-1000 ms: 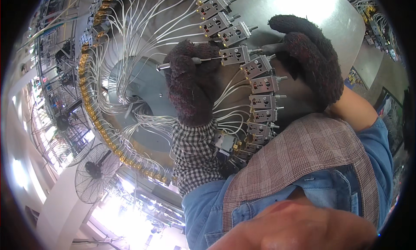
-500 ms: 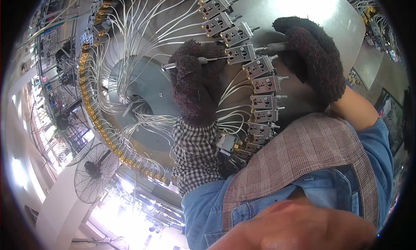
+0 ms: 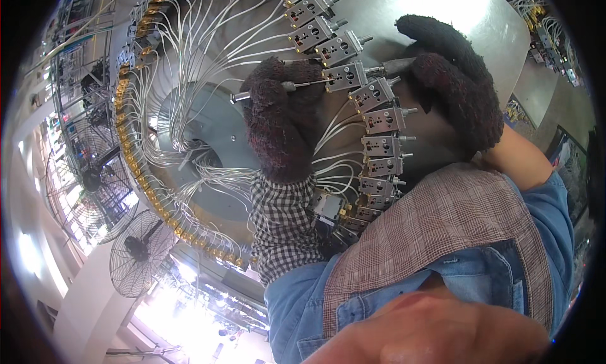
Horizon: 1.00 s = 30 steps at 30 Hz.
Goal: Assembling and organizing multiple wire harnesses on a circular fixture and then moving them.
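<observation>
Both my hands wear dark, fuzzy work gloves. My left hand is closed around a slim screwdriver-like tool, whose thin metal shaft points right into a small metal control box with a threaded stem. On the box's other side, my right hand grips a grey tapered tool, its narrow end at the box's stem. The right fingertips are partly hidden. Similar metal boxes stand in a curved row along the rim of a large round fixture, with white wires running inward from them.
The fixture's grey central disc lies left of my left forearm. Brass-coloured terminals line its far-left rim. A shiny metal tabletop extends at upper right, with more wired parts beyond. Caged fans stand at left.
The row of boxes, with both hands and the held tools, has shifted slightly left. Both grips look the same.
</observation>
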### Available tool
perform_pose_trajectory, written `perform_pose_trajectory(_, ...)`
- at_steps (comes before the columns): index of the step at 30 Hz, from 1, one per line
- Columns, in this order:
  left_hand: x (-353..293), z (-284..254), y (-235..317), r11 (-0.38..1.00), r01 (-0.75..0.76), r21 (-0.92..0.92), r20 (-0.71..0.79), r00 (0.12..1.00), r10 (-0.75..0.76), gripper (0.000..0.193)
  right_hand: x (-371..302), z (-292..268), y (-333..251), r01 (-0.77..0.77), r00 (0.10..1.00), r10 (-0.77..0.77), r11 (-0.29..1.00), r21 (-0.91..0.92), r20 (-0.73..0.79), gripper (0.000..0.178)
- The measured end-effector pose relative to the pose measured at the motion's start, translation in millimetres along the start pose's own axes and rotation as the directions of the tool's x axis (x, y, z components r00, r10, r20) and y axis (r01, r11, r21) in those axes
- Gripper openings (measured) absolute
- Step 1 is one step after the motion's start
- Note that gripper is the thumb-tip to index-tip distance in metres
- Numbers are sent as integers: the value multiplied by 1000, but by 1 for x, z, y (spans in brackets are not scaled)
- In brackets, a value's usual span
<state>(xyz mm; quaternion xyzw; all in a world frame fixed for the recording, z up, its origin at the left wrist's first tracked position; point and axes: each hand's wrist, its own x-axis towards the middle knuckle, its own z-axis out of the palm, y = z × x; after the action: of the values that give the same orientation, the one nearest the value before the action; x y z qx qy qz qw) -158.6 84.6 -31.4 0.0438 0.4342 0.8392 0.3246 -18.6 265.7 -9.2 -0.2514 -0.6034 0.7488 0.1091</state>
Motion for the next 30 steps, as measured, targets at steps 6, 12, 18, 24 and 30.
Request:
perform_pose_trajectory(6,1,-2,1,999,-5,54,27,1000,3,24,12,-9,29,295,955,-283,899,-324,84,37)
perform_pose_trajectory(12,1,1,1,996,-54,77,13,999,53,22,8,-27,61,188,972,-147,954,-235,181,44)
perform_pose_trajectory(18,1,5,6,973,-175,152,1,984,177,22,8,-26,57,188,962,-135,958,-218,238,50)
perform_pose_trajectory(24,3,5,11,970,-101,219,-16,994,107,26,6,-23,45,-51,986,57,998,-42,154,52)
perform_pose_trajectory(30,2,11,9,986,-64,153,-38,997,71,28,6,-21,53,58,982,-57,998,-4,183,51)
